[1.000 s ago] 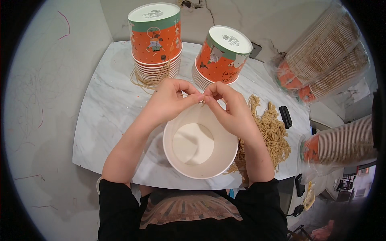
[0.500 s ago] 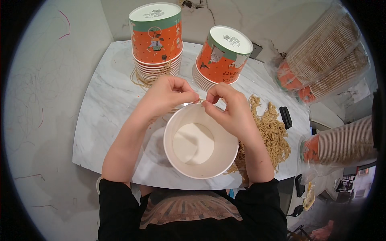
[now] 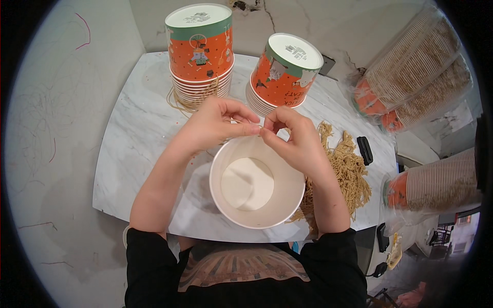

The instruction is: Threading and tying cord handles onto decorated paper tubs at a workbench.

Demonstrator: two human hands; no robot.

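A paper bucket (image 3: 285,192), white inside, stands mouth up on the table in front of me. Over its far rim my left hand (image 3: 213,123) and my right hand (image 3: 295,136) meet with thumbs and fingers pinched together. A thin tan cord (image 3: 235,121) runs between the left thumb and fingers. The right fingertips pinch at the rim, by the same cord; its end there is mostly hidden. To the right of the bucket, partly under my right forearm, lies a heap of loose tan cords (image 3: 350,177).
Two stacks of upturned orange and green buckets, a left stack (image 3: 200,56) and a right stack (image 3: 282,72), stand at the back; cords hang at the left one. A black object (image 3: 364,150) lies beside the heap. Plastic-wrapped bucket stacks (image 3: 411,66) fill the right side. The marble-patterned table (image 3: 128,164) meets a wall.
My left fingertips have moved slightly right, against my right fingertips, and the cord now shows between the left thumb and fingers. The bucket has barely shifted.
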